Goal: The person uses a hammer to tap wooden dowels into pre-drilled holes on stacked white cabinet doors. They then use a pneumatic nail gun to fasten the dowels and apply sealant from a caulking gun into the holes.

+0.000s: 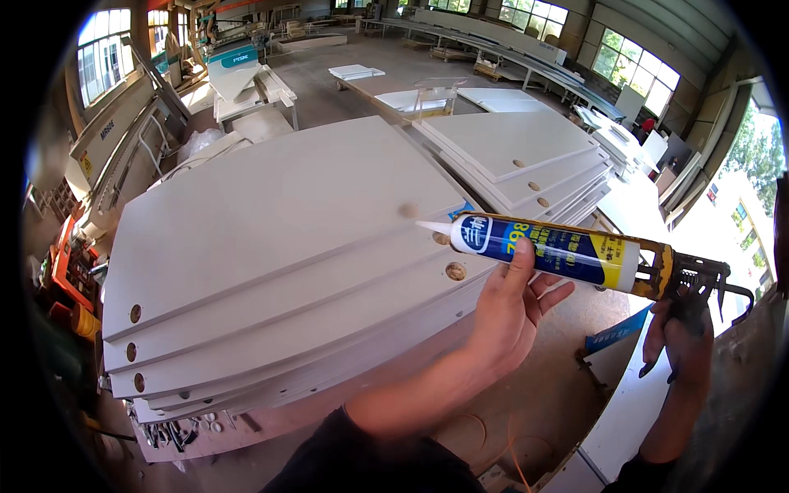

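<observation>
A caulking gun (657, 271), its dark metal frame smeared with yellow-brown residue, holds a blue, white and yellow sealant cartridge (567, 253). The white nozzle points left, over the right-hand edge of a stack of white panels (279, 222). From below, my left hand (509, 308) supports the cartridge, thumb on its near side and fingers behind. My right hand (686, 341) is closed round the gun's handle and trigger, which partly hide it. Round brown-lined holes (456, 271) show along the panels' stepped edges, close to the nozzle.
A second stack of white panels (518, 140) stands just beyond, to the right. Small metal parts (177, 434) lie on the table (222, 440) at the near left. An orange hose (514, 444) runs over the floor. Machines and a long conveyor (493, 53) line the workshop.
</observation>
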`<state>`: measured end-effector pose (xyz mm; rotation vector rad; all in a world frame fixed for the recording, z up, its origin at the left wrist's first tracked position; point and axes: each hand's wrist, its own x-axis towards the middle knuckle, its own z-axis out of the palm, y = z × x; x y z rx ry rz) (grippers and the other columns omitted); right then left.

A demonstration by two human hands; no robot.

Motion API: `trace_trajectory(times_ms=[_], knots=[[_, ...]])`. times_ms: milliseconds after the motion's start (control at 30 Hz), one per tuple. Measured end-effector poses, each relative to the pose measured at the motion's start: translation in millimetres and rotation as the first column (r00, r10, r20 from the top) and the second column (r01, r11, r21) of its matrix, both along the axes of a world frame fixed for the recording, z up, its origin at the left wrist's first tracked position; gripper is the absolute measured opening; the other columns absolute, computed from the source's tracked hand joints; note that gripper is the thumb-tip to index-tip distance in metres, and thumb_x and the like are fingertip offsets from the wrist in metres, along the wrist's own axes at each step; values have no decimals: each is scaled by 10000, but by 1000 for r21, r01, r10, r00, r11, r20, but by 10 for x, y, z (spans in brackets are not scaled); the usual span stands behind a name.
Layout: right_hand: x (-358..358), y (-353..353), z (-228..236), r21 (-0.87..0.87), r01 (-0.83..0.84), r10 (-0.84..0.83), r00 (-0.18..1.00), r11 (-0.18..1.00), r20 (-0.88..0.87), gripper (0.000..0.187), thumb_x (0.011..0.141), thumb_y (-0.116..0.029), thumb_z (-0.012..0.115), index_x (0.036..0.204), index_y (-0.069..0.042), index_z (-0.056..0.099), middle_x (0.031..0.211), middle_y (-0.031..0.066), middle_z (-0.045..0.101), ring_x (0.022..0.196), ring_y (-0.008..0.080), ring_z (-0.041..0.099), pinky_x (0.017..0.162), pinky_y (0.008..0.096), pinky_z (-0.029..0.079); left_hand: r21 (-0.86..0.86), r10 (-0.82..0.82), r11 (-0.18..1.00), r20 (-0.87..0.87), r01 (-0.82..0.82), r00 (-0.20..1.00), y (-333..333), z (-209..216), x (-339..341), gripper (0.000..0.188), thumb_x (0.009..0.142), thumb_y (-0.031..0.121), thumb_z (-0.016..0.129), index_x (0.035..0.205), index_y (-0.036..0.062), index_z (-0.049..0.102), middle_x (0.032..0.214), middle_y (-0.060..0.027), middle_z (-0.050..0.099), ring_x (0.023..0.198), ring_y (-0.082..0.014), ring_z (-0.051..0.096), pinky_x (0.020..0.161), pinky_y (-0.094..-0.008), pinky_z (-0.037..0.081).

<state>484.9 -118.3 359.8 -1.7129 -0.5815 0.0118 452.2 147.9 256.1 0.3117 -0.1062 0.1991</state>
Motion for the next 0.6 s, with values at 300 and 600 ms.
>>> trace_trajectory(times_ms=[300, 600], knots=[[1075, 705, 366, -199, -79, 56, 991, 977, -121, 473, 884, -68, 775, 1262, 62, 522, 881, 175, 690, 538, 209, 631, 507, 363, 563, -13, 126, 992, -50, -127, 991, 474, 23, 599, 420, 1125, 473, 536, 1327, 108, 580, 1244, -49, 695, 1209, -172, 679, 1067, -412, 573], [1524, 651, 934, -297, -278, 304, 952, 913, 43, 644, 940, -416, 764, 1356, 14, 528, 725, 210, 671, 453, 267, 645, 393, 357, 526, -217, 98, 973, 86, -78, 991, 442, 160, 557, 447, 1143, 452, 490, 1370, 73, 555, 1381, -65, 661, 1314, -205, 633, 1245, -512, 431]])
